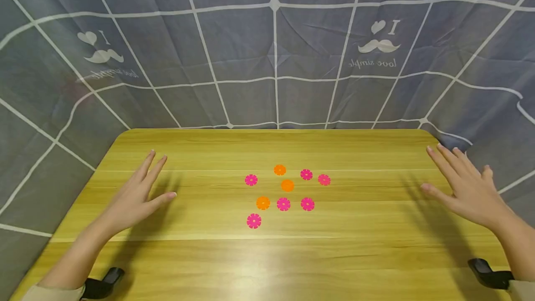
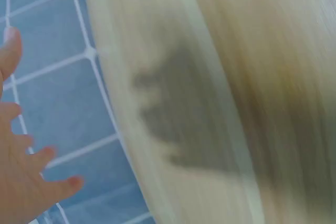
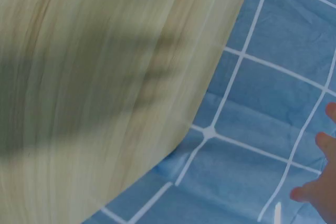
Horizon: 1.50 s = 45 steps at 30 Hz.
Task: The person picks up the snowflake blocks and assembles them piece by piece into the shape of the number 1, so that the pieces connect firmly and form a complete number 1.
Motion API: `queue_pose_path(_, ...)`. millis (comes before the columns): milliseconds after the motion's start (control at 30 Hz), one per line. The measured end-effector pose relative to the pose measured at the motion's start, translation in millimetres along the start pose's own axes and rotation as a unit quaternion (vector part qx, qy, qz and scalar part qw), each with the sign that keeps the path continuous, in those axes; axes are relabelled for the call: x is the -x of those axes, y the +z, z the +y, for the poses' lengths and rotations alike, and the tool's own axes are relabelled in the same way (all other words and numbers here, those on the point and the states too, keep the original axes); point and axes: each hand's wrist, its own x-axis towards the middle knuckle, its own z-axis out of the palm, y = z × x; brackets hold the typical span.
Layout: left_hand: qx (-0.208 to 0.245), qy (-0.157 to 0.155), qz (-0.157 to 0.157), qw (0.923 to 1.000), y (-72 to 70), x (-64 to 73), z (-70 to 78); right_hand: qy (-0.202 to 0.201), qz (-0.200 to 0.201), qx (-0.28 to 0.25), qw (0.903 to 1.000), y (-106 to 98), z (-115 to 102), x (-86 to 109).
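Note:
Over the left part of the wooden table my left hand (image 1: 131, 199) hovers with fingers spread, holding nothing. My right hand (image 1: 470, 192) is held above the table's right side, its fingers also extended and nothing in it. Between the hands lie several flat, notched discs, each like a small flower or gear. The pink ones include a front disc (image 1: 254, 221) and a far-right disc (image 1: 324, 179). Three are orange: a back disc (image 1: 280, 170), a middle disc (image 1: 287, 186) and a left disc (image 1: 263, 203). Both wrist views show spread fingers and their shadows on the wood.
The table (image 1: 267, 264) has light wood grain and rounded back corners. A grey-blue curtain (image 1: 242, 50) with white grid lines surrounds its back and sides. Dark wrist straps with black mounts, a left mount (image 1: 102, 283) and a right mount (image 1: 490, 274), sit at the wrists.

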Motion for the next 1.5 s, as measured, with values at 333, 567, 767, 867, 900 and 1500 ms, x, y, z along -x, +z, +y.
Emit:
queue_pose_path(333, 0.172, -0.043, 0.006, 0.9842, 5.3, -8.2, 23.4, -0.017, 0.01, -0.209, 0.9776, 6, -20, -18.9)
queue_pose_path(567, 0.211, -0.058, 0.007, 0.9758, 20.0, -20.3, 24.7, 0.005, -0.032, -0.246, 0.9688, 24, -39, -36.2)
queue_pose_path(767, 0.227, -0.039, -0.018, 0.9729, 36.3, -38.6, 28.6, -0.004, -0.094, -0.306, 0.9475, 38, -55, -52.4)
queue_pose_path(867, 0.245, -0.03, -0.038, 0.9683, 46.2, -49.9, 33.0, -0.014, -0.13, -0.339, 0.9316, 51, -62, -61.0)
queue_pose_path(900, 0.248, -0.028, -0.045, 0.9673, 50.0, -53.5, 34.3, -0.016, -0.14, -0.346, 0.9276, 57, -64, -63.8)
queue_pose_path(1500, 0.251, -0.07, -0.103, 0.9599, 100.7, -104.4, 59.9, 0.024, -0.158, -0.372, 0.9144, 115, -106, -105.6)
